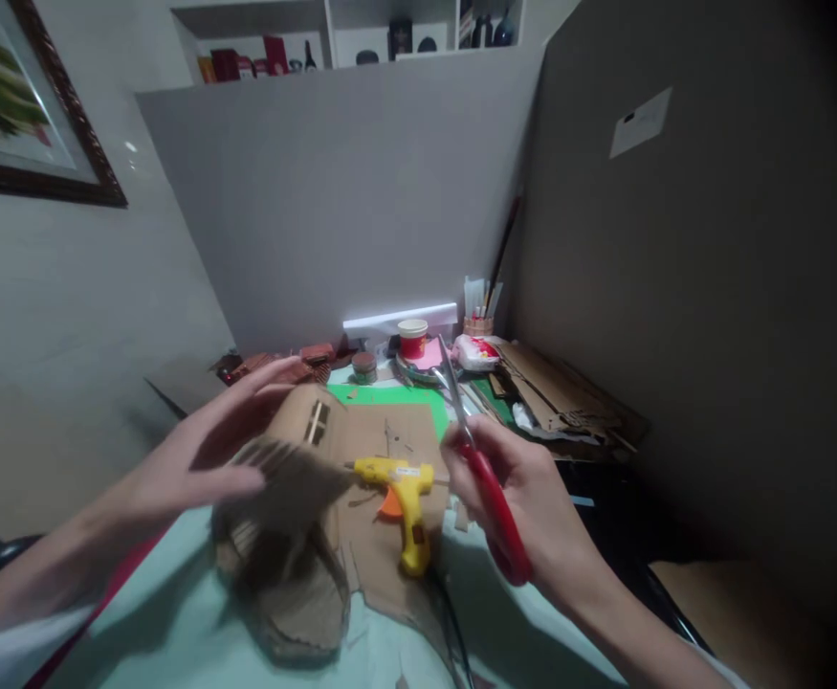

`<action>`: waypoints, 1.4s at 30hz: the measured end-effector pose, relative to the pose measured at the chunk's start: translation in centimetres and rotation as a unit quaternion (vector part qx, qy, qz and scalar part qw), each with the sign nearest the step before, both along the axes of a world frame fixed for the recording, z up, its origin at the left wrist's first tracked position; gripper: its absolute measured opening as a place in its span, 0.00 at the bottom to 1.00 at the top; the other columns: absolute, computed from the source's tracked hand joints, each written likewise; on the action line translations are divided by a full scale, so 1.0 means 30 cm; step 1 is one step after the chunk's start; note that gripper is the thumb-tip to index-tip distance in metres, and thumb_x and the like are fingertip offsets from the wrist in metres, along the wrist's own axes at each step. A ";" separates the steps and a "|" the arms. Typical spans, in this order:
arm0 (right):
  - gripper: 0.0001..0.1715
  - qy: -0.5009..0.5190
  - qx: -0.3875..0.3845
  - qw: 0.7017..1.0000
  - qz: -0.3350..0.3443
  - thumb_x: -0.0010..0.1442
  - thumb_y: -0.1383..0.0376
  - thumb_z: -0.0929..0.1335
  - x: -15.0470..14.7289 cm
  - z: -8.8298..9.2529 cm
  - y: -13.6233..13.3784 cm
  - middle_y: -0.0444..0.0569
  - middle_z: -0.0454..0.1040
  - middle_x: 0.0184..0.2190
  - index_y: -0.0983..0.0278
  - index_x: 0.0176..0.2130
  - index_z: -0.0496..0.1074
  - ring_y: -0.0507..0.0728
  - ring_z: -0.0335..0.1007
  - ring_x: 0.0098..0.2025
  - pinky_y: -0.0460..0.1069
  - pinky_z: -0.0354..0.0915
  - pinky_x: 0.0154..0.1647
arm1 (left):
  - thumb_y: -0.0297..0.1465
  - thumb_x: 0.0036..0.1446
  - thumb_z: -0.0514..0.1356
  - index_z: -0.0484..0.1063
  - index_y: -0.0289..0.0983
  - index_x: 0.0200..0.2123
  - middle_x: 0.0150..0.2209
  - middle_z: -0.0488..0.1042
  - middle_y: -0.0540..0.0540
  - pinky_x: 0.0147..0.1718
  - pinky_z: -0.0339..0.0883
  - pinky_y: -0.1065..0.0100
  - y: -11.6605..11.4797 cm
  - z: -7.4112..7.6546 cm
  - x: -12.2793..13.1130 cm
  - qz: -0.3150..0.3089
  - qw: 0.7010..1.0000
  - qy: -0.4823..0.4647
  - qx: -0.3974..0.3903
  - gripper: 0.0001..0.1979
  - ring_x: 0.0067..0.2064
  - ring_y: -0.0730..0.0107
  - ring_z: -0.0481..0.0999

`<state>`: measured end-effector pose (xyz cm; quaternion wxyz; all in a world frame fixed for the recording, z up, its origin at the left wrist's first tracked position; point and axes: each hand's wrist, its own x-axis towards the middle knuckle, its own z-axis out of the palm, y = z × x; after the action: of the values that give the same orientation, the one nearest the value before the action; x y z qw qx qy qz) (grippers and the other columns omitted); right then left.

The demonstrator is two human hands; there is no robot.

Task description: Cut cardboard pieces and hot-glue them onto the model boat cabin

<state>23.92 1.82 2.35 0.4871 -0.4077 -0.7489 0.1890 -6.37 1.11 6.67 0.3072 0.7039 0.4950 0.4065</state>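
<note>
My right hand grips a pair of scissors with red handles, the metal blades pointing up and away. Fingers stretched and thumb apart, my left hand is at the left side of a small cardboard house model. Its thumb lies over the model's corrugated roof, though blur hides whether it touches. The model has a small window with light-coloured bars in its upper wall. Between my hands, a yellow hot glue gun lies on its side on a cardboard sheet, an orange part showing beneath it.
A red paper cup, a small jar and a brush holder stand at the back. Stacked cardboard pieces lie to the right. A green mat shows behind the sheet. The glue gun's black cord runs toward the front edge.
</note>
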 end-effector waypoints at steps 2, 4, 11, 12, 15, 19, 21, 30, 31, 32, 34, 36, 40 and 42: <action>0.03 -0.028 0.034 0.999 -0.027 0.63 0.67 0.66 0.011 -0.017 0.020 0.41 0.68 0.24 0.64 0.35 0.69 0.49 0.61 0.23 0.43 0.57 0.23 | 0.46 0.48 0.69 0.56 0.57 0.67 0.67 0.65 0.45 0.62 0.61 0.47 0.063 0.024 -0.015 -0.028 0.999 0.018 -0.022 0.44 0.67 0.41 0.63; 0.03 -0.056 0.079 0.995 -0.038 0.61 0.68 0.66 0.016 -0.031 0.028 0.44 0.70 0.27 0.65 0.37 0.71 0.52 0.63 0.26 0.45 0.58 0.26 | 0.45 0.49 0.69 0.50 0.54 0.70 0.70 0.58 0.43 0.65 0.56 0.46 0.129 0.021 -0.015 -0.054 0.994 0.083 -0.036 0.49 0.69 0.42 0.59; 0.11 -0.125 0.206 0.966 -0.095 0.61 0.68 0.65 0.009 -0.037 0.013 0.49 0.71 0.34 0.64 0.45 0.71 0.58 0.66 0.34 0.50 0.61 0.33 | 0.43 0.48 0.70 0.49 0.46 0.71 0.70 0.58 0.37 0.65 0.55 0.42 0.322 -0.033 0.005 -0.051 0.992 0.117 -0.021 0.52 0.70 0.40 0.57; 0.11 -0.134 0.216 0.961 -0.107 0.62 0.67 0.66 0.010 -0.038 0.015 0.49 0.71 0.35 0.63 0.46 0.70 0.59 0.67 0.35 0.50 0.62 0.33 | 0.43 0.47 0.71 0.49 0.46 0.71 0.71 0.57 0.37 0.66 0.54 0.41 0.347 -0.035 0.002 -0.045 0.991 0.122 -0.012 0.52 0.70 0.39 0.56; 0.15 -0.158 0.228 0.952 -0.133 0.63 0.65 0.65 0.017 -0.047 0.028 0.49 0.71 0.38 0.62 0.51 0.67 0.60 0.68 0.38 0.51 0.64 0.34 | 0.43 0.47 0.71 0.51 0.43 0.71 0.72 0.54 0.36 0.67 0.49 0.38 0.412 -0.044 -0.012 -0.036 0.989 0.145 0.000 0.51 0.71 0.38 0.54; 0.19 -0.176 0.231 0.947 -0.138 0.61 0.68 0.64 0.024 -0.060 0.042 0.49 0.71 0.39 0.61 0.53 0.66 0.60 0.69 0.39 0.51 0.66 0.34 | 0.39 0.55 0.69 0.57 0.40 0.68 0.71 0.55 0.35 0.66 0.47 0.35 0.439 -0.061 -0.012 -0.050 0.983 0.176 -0.012 0.41 0.70 0.42 0.56; 0.20 -0.180 0.236 0.945 -0.138 0.60 0.69 0.63 0.022 -0.062 0.041 0.49 0.71 0.38 0.62 0.53 0.66 0.60 0.69 0.39 0.51 0.66 0.34 | 0.39 0.56 0.68 0.62 0.40 0.65 0.68 0.61 0.36 0.66 0.49 0.36 0.425 -0.068 -0.001 -0.069 0.980 0.184 -0.022 0.36 0.68 0.44 0.61; 0.19 -0.217 0.292 0.917 -0.165 0.59 0.69 0.63 0.001 -0.044 0.028 0.55 0.71 0.37 0.69 0.49 0.71 0.63 0.68 0.38 0.58 0.67 0.39 | 0.44 0.54 0.67 0.75 0.39 0.52 0.57 0.75 0.37 0.57 0.64 0.50 0.288 -0.010 0.039 0.030 0.990 0.115 0.078 0.25 0.58 0.46 0.73; 0.20 -0.225 0.291 0.914 -0.169 0.58 0.69 0.63 -0.001 -0.041 0.027 0.56 0.71 0.37 0.70 0.49 0.71 0.63 0.67 0.38 0.58 0.67 0.40 | 0.45 0.61 0.60 0.75 0.38 0.49 0.54 0.76 0.37 0.53 0.66 0.53 0.256 0.004 0.051 0.059 0.987 0.099 0.107 0.20 0.54 0.50 0.75; 0.20 -0.231 0.290 0.912 -0.173 0.58 0.69 0.63 -0.002 -0.039 0.025 0.56 0.71 0.37 0.70 0.49 0.71 0.64 0.67 0.38 0.59 0.67 0.40 | 0.45 0.64 0.57 0.76 0.38 0.45 0.50 0.77 0.38 0.49 0.68 0.55 0.219 0.016 0.066 0.084 0.983 0.088 0.137 0.18 0.49 0.53 0.76; 0.21 -0.239 0.293 0.908 -0.180 0.57 0.69 0.63 -0.005 -0.038 0.022 0.56 0.70 0.37 0.71 0.49 0.72 0.64 0.66 0.38 0.59 0.67 0.39 | 0.44 0.62 0.60 0.76 0.39 0.36 0.42 0.76 0.42 0.43 0.67 0.60 0.144 0.035 0.107 0.093 0.975 0.085 0.183 0.14 0.43 0.58 0.75; 0.21 -0.244 0.299 0.903 -0.186 0.57 0.69 0.63 -0.009 -0.040 0.019 0.56 0.70 0.37 0.71 0.50 0.72 0.65 0.65 0.38 0.58 0.66 0.38 | 0.41 0.59 0.65 0.77 0.41 0.35 0.39 0.75 0.45 0.47 0.65 0.61 0.078 0.045 0.155 0.049 0.970 0.105 0.212 0.10 0.44 0.60 0.74; 0.22 -0.238 0.301 0.904 -0.187 0.57 0.70 0.63 -0.020 -0.050 0.009 0.57 0.71 0.38 0.72 0.51 0.72 0.65 0.64 0.39 0.58 0.65 0.38 | 0.42 0.57 0.67 0.72 0.41 0.39 0.41 0.73 0.46 0.48 0.63 0.59 0.013 0.040 0.240 0.006 0.960 0.166 0.225 0.13 0.46 0.60 0.71; 0.23 -0.233 0.308 0.903 -0.186 0.57 0.69 0.63 -0.025 -0.053 0.003 0.58 0.70 0.38 0.73 0.52 0.71 0.66 0.63 0.40 0.59 0.64 0.39 | 0.44 0.53 0.69 0.68 0.41 0.38 0.41 0.72 0.47 0.46 0.63 0.58 0.013 0.028 0.269 0.035 0.972 0.159 0.170 0.18 0.44 0.59 0.71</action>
<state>23.17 1.91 0.77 0.4267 -0.4015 -0.7722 -0.2458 1.70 1.50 7.52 0.0857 0.7834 0.4855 0.3785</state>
